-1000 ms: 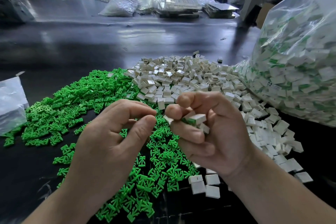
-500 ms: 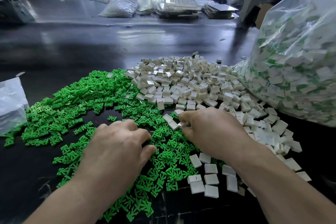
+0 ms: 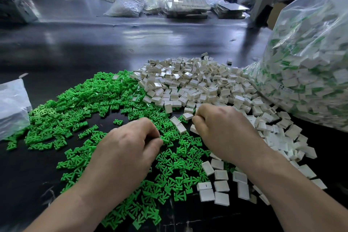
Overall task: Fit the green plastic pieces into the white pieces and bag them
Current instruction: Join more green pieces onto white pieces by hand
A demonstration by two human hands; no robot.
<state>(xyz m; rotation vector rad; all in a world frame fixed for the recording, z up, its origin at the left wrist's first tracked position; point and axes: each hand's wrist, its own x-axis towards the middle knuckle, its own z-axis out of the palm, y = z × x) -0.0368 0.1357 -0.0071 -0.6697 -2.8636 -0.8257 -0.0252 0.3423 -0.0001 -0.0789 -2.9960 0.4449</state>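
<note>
Fingers curled on both: left hand (image 3: 128, 147) in the loose green plastic pieces (image 3: 75, 111), right hand (image 3: 222, 130) at the square white plastic pieces (image 3: 197, 84), can't tell what's gripped.

I am counting two hands, my left hand (image 3: 128, 147) and my right hand (image 3: 222, 130). Under and left of my left hand, one heap of green pieces (image 3: 75, 111) is lying, too many to count. Just beyond my right hand, one heap of white pieces (image 3: 197, 81) is lying, likewise too many. One large clear bag (image 3: 310, 62) is sitting right of my right hand, and one smaller bag (image 3: 11, 107) far left of my left.
</note>
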